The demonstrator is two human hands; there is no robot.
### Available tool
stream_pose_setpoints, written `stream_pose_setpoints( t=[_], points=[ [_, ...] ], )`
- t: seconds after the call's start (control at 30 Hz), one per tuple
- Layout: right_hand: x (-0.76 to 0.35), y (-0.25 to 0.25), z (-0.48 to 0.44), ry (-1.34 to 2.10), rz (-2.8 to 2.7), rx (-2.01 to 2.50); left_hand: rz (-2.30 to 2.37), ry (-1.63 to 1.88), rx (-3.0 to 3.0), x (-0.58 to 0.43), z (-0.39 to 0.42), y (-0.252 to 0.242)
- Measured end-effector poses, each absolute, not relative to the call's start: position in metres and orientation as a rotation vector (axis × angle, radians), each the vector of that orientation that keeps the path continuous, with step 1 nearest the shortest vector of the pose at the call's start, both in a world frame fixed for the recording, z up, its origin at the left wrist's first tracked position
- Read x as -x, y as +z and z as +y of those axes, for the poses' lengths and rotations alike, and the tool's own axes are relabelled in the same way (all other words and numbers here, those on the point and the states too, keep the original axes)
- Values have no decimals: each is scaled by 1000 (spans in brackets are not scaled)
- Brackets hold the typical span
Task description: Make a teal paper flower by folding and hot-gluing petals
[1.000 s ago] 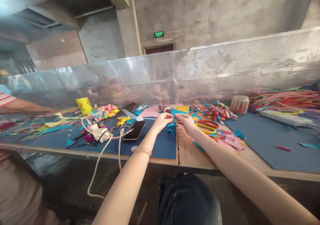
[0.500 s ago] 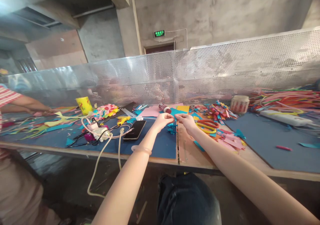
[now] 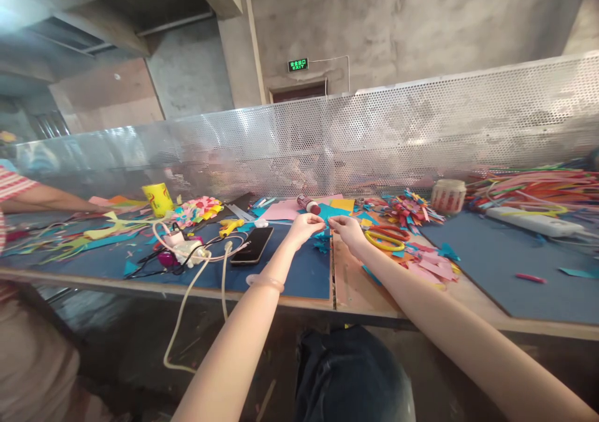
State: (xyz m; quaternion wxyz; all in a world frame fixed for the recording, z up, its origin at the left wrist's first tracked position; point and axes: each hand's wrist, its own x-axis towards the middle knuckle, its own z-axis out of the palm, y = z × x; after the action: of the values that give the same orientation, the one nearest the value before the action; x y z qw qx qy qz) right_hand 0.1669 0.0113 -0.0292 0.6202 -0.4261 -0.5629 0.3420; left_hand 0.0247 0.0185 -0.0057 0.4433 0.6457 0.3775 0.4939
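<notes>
My left hand (image 3: pixel 307 227) is pinched closed above the table, its fingertips pointing to the right. Facing it a short way off, my right hand (image 3: pixel 347 230) pinches too. Anything between the two sets of fingertips is too small to make out against the blue paper (image 3: pixel 333 211) behind them. A dark red glue bottle with a white band (image 3: pixel 309 204) lies just beyond my fingers. Small blue paper pieces (image 3: pixel 321 243) lie under my left hand. Scissors with red and yellow handles (image 3: pixel 384 238) rest to the right of my right hand.
To the left lie a phone (image 3: pixel 253 245), a cabled power strip (image 3: pixel 189 251), a yellow glue gun (image 3: pixel 231 226) and a yellow cup (image 3: pixel 158 199). Pink paper pieces (image 3: pixel 431 264), a paper-strip cluster (image 3: pixel 412 211) and a jar (image 3: pixel 448 196) are right. A co-worker's arm (image 3: pixel 56 198) reaches in at far left.
My hands have barely moved; the fingertips stay close together. The co-worker's arm at the left has shifted slightly.
</notes>
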Motion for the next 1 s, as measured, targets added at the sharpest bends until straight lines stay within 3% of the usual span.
stream_pose_setpoints(
  t=[1.0],
  points=[
    [-171, -23, 13, 181, -1633, 995, 873, 1185, -1648, -21, 18, -2]
  ],
)
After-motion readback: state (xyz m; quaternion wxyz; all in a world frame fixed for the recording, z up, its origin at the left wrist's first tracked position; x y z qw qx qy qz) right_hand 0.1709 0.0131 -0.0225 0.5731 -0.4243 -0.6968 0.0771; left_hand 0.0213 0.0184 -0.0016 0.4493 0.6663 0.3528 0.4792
